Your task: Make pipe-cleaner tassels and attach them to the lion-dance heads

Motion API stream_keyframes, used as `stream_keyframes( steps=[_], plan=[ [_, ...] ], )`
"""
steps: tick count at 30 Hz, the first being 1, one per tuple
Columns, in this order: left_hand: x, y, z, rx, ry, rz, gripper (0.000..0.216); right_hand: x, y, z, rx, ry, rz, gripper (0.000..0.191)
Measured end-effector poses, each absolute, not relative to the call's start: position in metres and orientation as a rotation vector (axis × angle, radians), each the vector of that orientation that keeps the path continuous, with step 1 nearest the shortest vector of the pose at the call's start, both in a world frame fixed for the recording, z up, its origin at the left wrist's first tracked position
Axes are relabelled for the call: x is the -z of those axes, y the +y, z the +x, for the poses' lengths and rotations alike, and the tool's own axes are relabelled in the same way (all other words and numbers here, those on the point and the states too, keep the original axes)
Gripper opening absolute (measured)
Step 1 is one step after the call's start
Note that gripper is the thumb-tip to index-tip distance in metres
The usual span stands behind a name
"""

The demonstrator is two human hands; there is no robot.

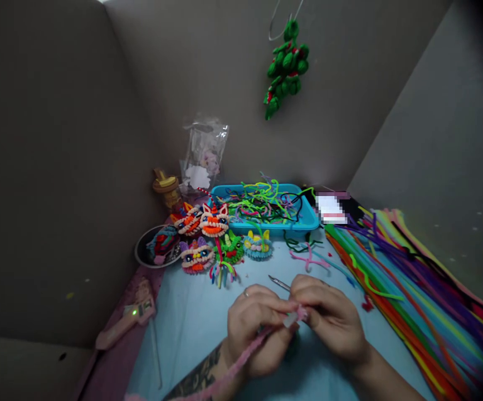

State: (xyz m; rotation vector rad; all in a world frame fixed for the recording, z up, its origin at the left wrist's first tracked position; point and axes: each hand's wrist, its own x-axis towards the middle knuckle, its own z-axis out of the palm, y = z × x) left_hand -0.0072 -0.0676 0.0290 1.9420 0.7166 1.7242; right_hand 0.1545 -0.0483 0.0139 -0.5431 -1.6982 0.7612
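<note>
A pink chenille stem (245, 355) runs up from the bottom edge of the head view into my left hand (255, 326). That hand is closed, pinching the stem between thumb and fingers. My right hand (336, 320) is closed too, and its fingertips hold the stem's small bunched pink end (301, 312). Both hands meet over the light blue table cover (191, 334). A pale, shiny patch shows at the left fingertips; I cannot make out what it is. Just beyond my hands lies a pointed metal tool (278, 282), its rear hidden by the right hand.
Several chenille lion heads (198, 256) sit ahead on the left, by a bowl (137, 253). Behind is a blue tray (314, 217) of stem scraps. Long coloured stems (408, 289) cover the right side. A pink glue gun (120, 328) with a green light lies left.
</note>
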Motion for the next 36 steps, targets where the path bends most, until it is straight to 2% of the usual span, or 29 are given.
stream_keyframes(
  steps=[10,16,22,25,30,36],
  plan=[
    [-0.035,-0.072,-0.002,-1.674,0.646,1.918,0.017,-0.022,-0.049,0.161,-1.139,-1.845,-0.552,0.046],
    [-0.033,-0.069,-0.001,-1.665,0.662,1.717,0.022,-0.017,-0.048,0.159,-1.367,-1.829,-0.674,0.056],
    [-0.022,-0.06,-0.004,-1.687,0.897,1.397,0.02,-0.01,-0.049,0.148,-1.385,-1.595,-0.794,0.047],
    [-0.019,-0.055,-0.004,-1.639,0.941,1.256,0.02,-0.007,-0.048,0.142,-1.152,-1.622,-0.936,0.029],
    [-0.025,-0.05,-0.005,-1.475,1.065,1.248,0.011,-0.007,-0.047,0.14,-0.721,-1.741,-0.984,0.019],
    [-0.019,-0.045,-0.007,-1.41,1.081,1.111,0.013,-0.01,-0.05,0.14,-0.87,-1.679,-1.038,0.027]
  ],
)
